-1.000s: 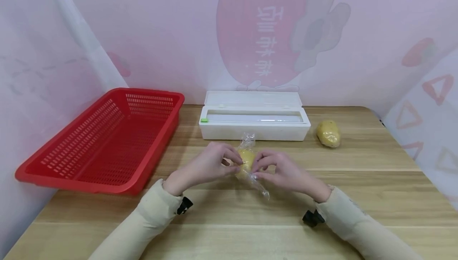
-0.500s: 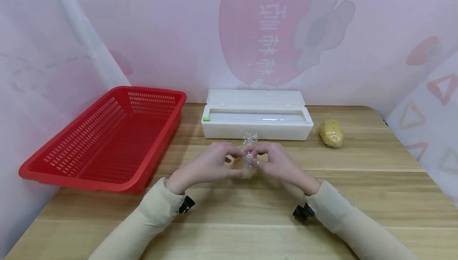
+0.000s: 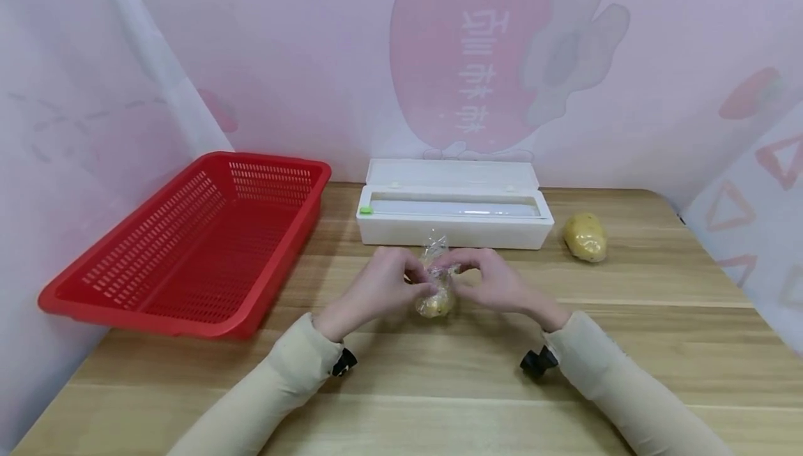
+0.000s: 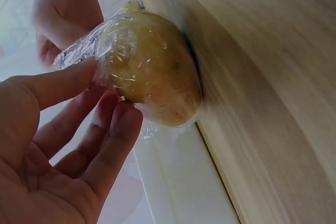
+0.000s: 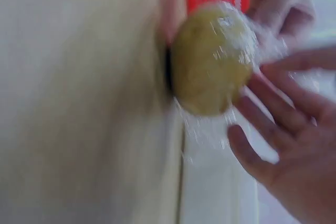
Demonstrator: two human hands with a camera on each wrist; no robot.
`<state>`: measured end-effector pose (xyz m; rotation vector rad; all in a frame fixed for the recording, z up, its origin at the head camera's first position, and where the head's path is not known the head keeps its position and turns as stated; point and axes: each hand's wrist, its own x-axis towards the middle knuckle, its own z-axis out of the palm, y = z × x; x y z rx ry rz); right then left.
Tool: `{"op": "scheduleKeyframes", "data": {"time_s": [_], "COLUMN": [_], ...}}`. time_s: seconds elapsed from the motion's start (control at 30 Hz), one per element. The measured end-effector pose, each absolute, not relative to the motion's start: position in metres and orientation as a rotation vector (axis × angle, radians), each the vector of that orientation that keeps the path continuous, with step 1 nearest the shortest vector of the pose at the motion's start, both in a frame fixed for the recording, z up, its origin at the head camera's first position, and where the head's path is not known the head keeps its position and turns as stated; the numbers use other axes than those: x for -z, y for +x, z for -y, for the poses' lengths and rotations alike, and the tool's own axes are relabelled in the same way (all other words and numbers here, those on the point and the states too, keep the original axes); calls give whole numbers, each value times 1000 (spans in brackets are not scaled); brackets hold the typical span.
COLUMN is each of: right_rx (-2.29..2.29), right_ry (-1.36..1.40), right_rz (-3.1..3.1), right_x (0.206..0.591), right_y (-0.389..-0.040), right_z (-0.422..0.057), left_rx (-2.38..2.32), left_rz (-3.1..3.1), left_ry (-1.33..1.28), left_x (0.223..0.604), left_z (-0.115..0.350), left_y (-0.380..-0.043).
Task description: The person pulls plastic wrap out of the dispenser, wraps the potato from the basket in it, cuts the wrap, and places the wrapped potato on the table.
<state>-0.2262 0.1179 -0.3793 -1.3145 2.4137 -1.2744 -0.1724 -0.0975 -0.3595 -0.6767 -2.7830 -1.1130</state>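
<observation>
A yellow potato (image 3: 436,304) sits on the table between both hands, wrapped in clear plastic film (image 3: 435,245). Film sticks up beyond its far end in the head view. My left hand (image 3: 385,283) pinches gathered film at the top of the potato, thumb on one side and fingertips on the other. From the opposite side my right hand (image 3: 495,280) pinches the same bunch of film. In the left wrist view the film clings in creases round the potato (image 4: 157,69). The right wrist view is blurred, with fingertips right at the side of the potato (image 5: 207,61).
Behind the hands stands a white cling film box (image 3: 454,231), its lid raised and a roll inside. A second potato (image 3: 585,236), shiny as if wrapped, lies to its right. At the left is a red perforated basket (image 3: 285,271). The wooden table (image 3: 452,407) ends at a printed wall.
The film tail that trailed toward the near side of the potato has been lifted up over its top. Both hands have come together there. The head view has shifted slightly.
</observation>
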Motion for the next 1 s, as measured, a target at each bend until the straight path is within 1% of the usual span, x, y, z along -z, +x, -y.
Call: {"op": "scheduleKeyframes", "data": {"time_s": [0.13, 0.37, 0.57, 0.7, 0.87, 1.0], "right_rx": [1238, 1419, 1466, 1458, 1396, 1352], "right_ry": [-1275, -1174, -1110, -1063, -1176, -1244], "right_rz": [-2375, -2416, -2467, -2609, -2783, -2701], "right_x": [376, 380, 380, 384, 386, 384], "right_y": [-226, -226, -223, -223, -225, -224], "right_z": [-119, -111, -110, -110, -109, -109], "left_rx": [1139, 1262, 1302, 1257, 1125, 1008], "left_rz": [2788, 2733, 2698, 2655, 2676, 2723], "left_ry": [-613, -525, -466, -518, -617, -694], "left_x": [361, 361, 363, 365, 365, 364], "left_z": [99, 97, 97, 98, 98, 100], "left_y": [-171, -173, -173, -172, -173, -174]}}
